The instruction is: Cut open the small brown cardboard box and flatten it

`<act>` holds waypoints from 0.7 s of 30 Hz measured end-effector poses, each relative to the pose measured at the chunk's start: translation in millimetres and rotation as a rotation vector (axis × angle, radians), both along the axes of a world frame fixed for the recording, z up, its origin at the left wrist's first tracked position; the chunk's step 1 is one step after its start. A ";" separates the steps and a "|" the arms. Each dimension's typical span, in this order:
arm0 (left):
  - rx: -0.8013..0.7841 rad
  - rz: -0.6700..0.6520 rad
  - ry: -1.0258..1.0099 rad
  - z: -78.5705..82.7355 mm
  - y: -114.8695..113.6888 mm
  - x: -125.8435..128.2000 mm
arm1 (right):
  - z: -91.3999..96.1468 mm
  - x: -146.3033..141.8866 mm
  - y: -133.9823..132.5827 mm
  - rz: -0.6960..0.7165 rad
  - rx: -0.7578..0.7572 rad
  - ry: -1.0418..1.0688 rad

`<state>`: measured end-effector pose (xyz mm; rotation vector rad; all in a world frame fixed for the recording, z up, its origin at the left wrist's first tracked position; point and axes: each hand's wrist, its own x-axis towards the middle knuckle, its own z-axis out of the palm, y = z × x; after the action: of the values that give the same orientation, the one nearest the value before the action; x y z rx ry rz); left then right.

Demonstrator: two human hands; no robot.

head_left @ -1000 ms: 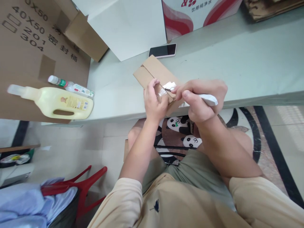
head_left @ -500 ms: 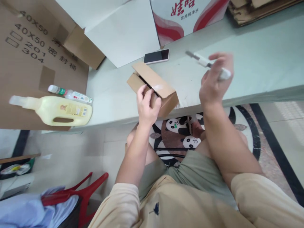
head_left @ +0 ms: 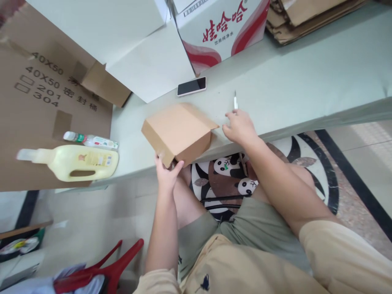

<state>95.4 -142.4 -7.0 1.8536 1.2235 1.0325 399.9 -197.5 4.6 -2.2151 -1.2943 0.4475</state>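
A small brown cardboard box [head_left: 180, 128] sits tilted at the table's near edge, a flap sticking out at its right. My left hand [head_left: 167, 171] grips its near left corner, the thumb on the front side and the fingers on the left. To the box's right, my right hand [head_left: 240, 126] is palm down over the table, thumb and forefinger somewhat apart. From beneath its fingers a white pen-like tool [head_left: 235, 102] with a thin dark tip points away from me. The tool's rear part is hidden under the hand.
A phone [head_left: 192, 86] lies behind the box, before a white carton [head_left: 153, 61] and a red-and-white water carton [head_left: 223, 36]. A yellow jug [head_left: 88, 163] and a small bottle [head_left: 92, 141] lie at left. Flattened cardboard [head_left: 306, 20] is stacked at the back right.
The box has been turned over and moved left, its slit side no longer showing. My left hand shifted to its corner. My right hand came down and left with the tool.
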 end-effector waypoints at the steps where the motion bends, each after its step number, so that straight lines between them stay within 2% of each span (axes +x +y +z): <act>1: -0.046 0.029 -0.077 -8.2 -0.5 -2.1 | 0.9 -2.3 0.4 0.100 -0.017 0.019; 3: -0.096 0.057 -0.183 -22.9 -2.3 -6.1 | 3.8 -8.6 -0.2 0.315 -0.051 0.074; 5: -0.142 0.060 -0.259 -32.9 -4.1 -11.2 | 7.7 -16.9 -2.8 0.476 -0.022 0.102; 9: -0.245 0.050 -0.354 -38.3 -4.7 -24.5 | 17.3 -31.6 -11.2 0.624 0.194 0.204; 11: -0.253 0.044 -0.358 -36.6 -2.9 -28.4 | 21.6 -35.8 -14.9 0.718 0.276 0.398; 13: -0.262 0.036 -0.357 -34.1 -0.1 -28.2 | 24.1 -38.6 -17.0 0.779 0.265 0.616; 16: -0.225 0.051 -0.338 -30.0 3.7 -21.2 | 23.1 -42.1 -16.7 0.668 0.184 0.727; 21: -0.199 0.218 -0.350 -25.9 6.6 -6.8 | 15.6 -48.9 -11.9 0.308 0.211 0.570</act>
<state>88.6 -135.8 -32.9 1.3426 1.2791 1.2423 351.0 -209.5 20.2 -1.5541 -1.2858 0.9320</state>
